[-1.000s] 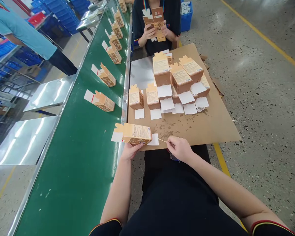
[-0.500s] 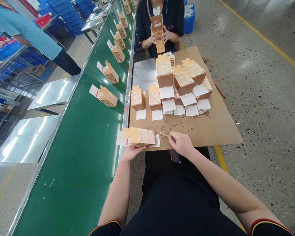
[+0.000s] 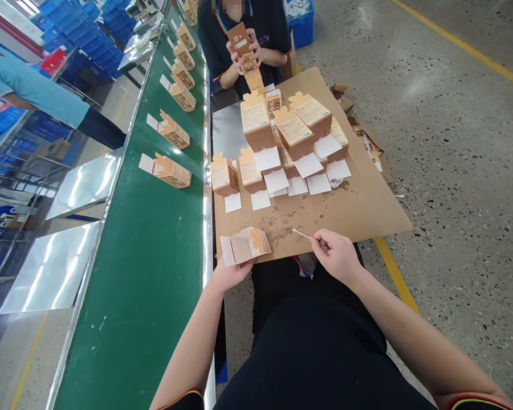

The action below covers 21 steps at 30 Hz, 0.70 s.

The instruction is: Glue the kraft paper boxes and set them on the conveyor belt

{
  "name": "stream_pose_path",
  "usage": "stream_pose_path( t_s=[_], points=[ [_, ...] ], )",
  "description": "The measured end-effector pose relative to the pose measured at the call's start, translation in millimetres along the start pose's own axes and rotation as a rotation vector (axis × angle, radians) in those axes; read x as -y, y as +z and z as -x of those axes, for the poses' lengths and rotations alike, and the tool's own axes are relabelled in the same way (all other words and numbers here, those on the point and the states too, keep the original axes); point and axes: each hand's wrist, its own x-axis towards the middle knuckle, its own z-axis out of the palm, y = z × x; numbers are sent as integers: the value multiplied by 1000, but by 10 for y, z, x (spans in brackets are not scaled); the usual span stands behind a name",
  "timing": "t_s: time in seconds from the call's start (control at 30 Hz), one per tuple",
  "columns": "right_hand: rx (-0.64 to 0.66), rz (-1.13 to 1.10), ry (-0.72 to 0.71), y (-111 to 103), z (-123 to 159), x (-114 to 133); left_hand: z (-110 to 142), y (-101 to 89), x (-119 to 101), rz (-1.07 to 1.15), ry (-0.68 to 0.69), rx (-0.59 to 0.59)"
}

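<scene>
My left hand [image 3: 235, 274] is closed on a small brown carton [image 3: 248, 244] at the near left corner of the cardboard sheet [image 3: 354, 210]. The carton is tilted, with its open end and white flap with a red stripe toward me and to the left. Between the fingertips of my right hand [image 3: 334, 250] is a cotton swab [image 3: 301, 233], its tip pointing left over dark wet spots on the sheet. A small clear dish [image 3: 336, 183] sits by the stacked cartons [image 3: 294, 132], whose white flaps hang toward me.
A green conveyor belt [image 3: 149, 273] with a row of open cartons [image 3: 166, 169] runs along my left. Across the table a co-worker [image 3: 243, 45] holds another open carton. A metal rail [image 3: 208, 228] separates belt and table. Another person [image 3: 38, 85] stands beyond the belt.
The carton in my left hand has been turned so that its open end faces me more. My right hand with the swab has shifted slightly right. My view has swung a little.
</scene>
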Motion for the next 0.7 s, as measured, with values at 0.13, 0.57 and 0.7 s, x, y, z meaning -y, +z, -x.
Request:
stream_pose_path(
  t_s=[0.13, 0.57, 0.7],
  points=[
    [-43, -14, -40, -15, 55, 68, -42, -38, -25, -195, 65, 67],
    [-86, -35, -34, -120, -3, -101, 131, -1398, 404, -149, -254, -534],
    [-43, -29, -61, -136, -168, -118, 78, -1766, 471, -25, -418, -547]
  ],
)
